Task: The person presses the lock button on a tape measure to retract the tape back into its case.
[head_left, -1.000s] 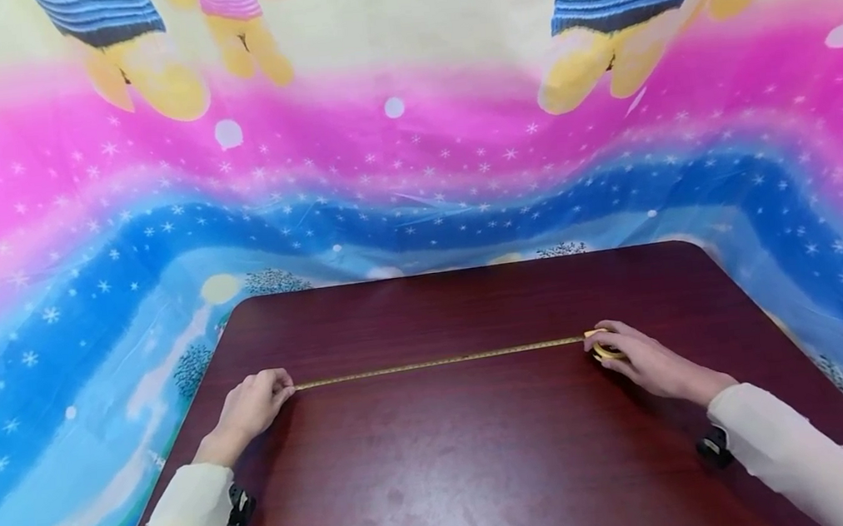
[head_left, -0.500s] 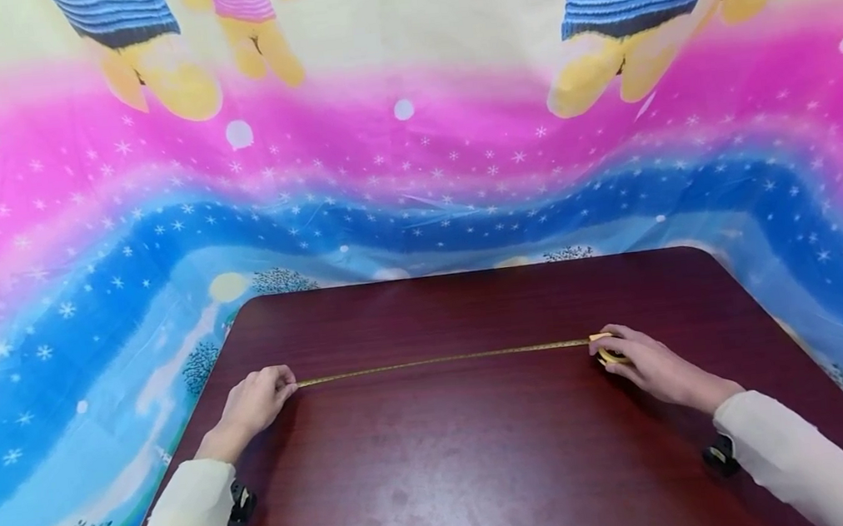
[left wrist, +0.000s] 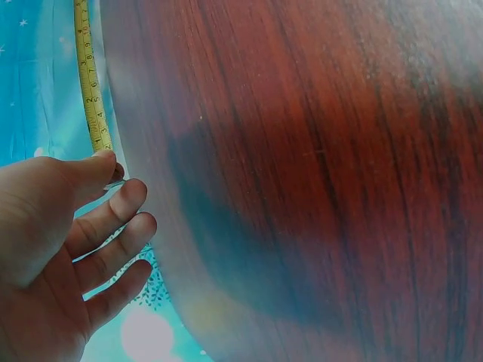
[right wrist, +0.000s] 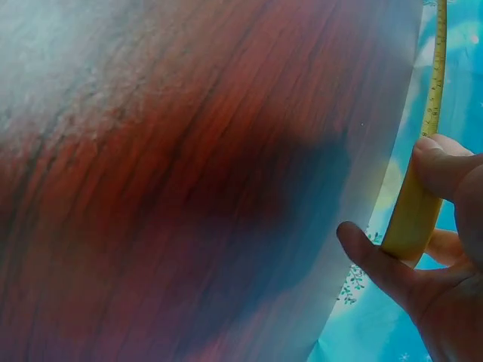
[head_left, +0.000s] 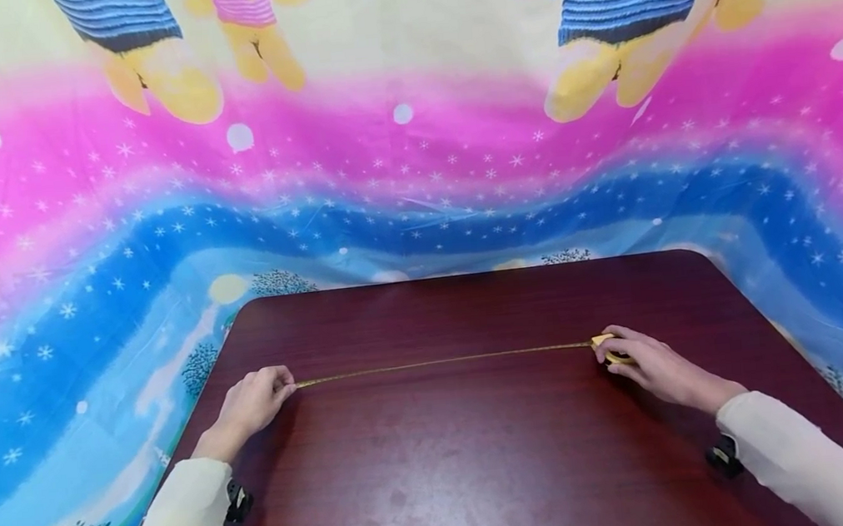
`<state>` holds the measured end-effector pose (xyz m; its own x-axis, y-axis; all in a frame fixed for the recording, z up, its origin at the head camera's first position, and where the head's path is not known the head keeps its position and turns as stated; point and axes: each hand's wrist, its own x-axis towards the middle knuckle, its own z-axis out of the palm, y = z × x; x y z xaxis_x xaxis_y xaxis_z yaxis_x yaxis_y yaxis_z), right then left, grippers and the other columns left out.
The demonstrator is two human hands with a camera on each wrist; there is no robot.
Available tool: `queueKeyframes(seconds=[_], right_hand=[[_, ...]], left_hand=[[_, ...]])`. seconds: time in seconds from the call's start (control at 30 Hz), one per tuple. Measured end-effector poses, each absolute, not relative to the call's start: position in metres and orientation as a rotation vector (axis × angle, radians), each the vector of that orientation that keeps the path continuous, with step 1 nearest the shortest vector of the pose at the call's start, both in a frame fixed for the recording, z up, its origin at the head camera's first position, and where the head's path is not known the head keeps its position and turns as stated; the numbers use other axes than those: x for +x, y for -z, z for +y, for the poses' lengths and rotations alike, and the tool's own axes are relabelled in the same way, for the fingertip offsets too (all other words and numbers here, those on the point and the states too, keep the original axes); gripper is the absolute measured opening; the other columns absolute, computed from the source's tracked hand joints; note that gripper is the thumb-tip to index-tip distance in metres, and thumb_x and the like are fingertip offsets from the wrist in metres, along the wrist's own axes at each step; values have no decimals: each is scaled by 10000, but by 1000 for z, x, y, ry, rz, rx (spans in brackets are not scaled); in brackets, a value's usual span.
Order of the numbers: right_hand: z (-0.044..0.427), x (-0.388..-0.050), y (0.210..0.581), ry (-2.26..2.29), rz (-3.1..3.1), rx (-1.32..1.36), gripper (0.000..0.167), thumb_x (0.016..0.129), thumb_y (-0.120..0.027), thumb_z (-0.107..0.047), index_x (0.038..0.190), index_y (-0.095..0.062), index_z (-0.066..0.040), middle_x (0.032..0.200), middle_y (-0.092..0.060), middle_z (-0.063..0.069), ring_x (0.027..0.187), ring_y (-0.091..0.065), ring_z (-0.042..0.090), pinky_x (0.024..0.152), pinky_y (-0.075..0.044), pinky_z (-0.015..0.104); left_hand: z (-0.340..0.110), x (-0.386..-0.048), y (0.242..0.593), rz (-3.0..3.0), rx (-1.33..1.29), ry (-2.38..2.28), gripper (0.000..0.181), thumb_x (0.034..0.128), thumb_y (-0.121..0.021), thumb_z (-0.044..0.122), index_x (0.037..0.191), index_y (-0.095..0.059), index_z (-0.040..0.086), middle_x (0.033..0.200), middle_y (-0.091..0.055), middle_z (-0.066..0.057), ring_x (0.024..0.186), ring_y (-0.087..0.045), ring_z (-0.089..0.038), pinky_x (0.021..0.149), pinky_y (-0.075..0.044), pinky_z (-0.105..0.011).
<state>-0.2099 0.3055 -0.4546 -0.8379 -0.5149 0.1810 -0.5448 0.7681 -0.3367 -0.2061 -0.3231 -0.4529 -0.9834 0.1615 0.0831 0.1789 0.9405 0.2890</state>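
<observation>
A yellow tape blade [head_left: 445, 361] stretches between my two hands above the dark red table [head_left: 439, 462]. My left hand [head_left: 253, 403] pinches the blade's end between thumb and index finger; in the left wrist view the blade [left wrist: 89, 83] runs upward from the thumb tip, and the other fingers of that hand [left wrist: 68, 234] are loosely bent. My right hand [head_left: 660, 367] grips the yellow tape measure case [head_left: 601, 341]. In the right wrist view the case [right wrist: 411, 215] sits between the thumb and fingers of the hand [right wrist: 445, 279], with the blade [right wrist: 436, 83] coming out at its top.
A cloth [head_left: 412, 155] printed with cartoon figures, pink and blue bands and snowflakes hangs behind the table and along its sides. Black devices are strapped at the left wrist [head_left: 238, 501] and the right wrist [head_left: 724, 455].
The blade's visible face has turned and looks thinner than before. Both hands keep their hold and have barely shifted; the view has moved slightly.
</observation>
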Motion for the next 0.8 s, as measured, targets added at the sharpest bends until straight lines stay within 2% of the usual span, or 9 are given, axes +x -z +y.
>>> queueKeyframes(seconds=[0.1,0.17,0.3,0.37,0.43,0.6,0.8], right_hand=[[309,-206,455,-607,-2903,831,211,933,-693,-58,1121,-686,-155,1339,-570,161,1239,-551,375,953,-498,573],[311,-204,456,-622,-2910,819,305,936,-691,-66,1233,-670,-132,1403,-539,199,1288,-520,408,983,-480,604],[314,-203,456,-659,-2924,801,600,931,-707,-83,1487,-487,-132,1474,-506,181,1287,-540,376,992,-486,596],[315,-203,456,-673,-2943,783,697,928,-717,-95,1546,-399,-144,1485,-503,167,1270,-553,355,986,-494,586],[315,-204,455,-658,-2960,768,720,924,-727,-116,1554,-381,-133,1485,-504,182,1255,-560,357,980,-493,584],[315,-205,455,-623,-2993,746,626,909,-749,-164,1475,-494,-88,1433,-554,178,1229,-575,335,967,-495,551],[312,-208,457,-625,-2991,751,591,900,-764,-187,1439,-536,-105,1406,-575,142,1208,-580,304,954,-504,530]], left_hand=[[-323,-206,453,-3035,-279,465,51,964,-683,169,938,-717,141,848,-724,-4,721,-644,-127,671,-544,-423],[-323,-206,454,-3025,-287,466,47,960,-687,164,935,-720,142,849,-726,-7,726,-648,-132,680,-548,-428],[-324,-207,455,-3010,-308,462,49,957,-688,151,929,-727,140,849,-725,-12,732,-646,-139,698,-554,-443],[-325,-206,455,-3004,-320,454,48,953,-690,141,926,-728,134,847,-723,-8,735,-642,-137,701,-553,-451],[-326,-206,455,-3002,-320,449,48,950,-691,135,923,-731,135,841,-721,0,733,-634,-128,704,-551,-448],[-327,-205,456,-3013,-323,443,48,945,-691,111,920,-731,120,816,-702,13,697,-588,-108,686,-532,-422],[-326,-204,456,-3020,-311,432,56,941,-692,99,912,-732,127,801,-699,25,670,-547,-101,666,-498,-384]])
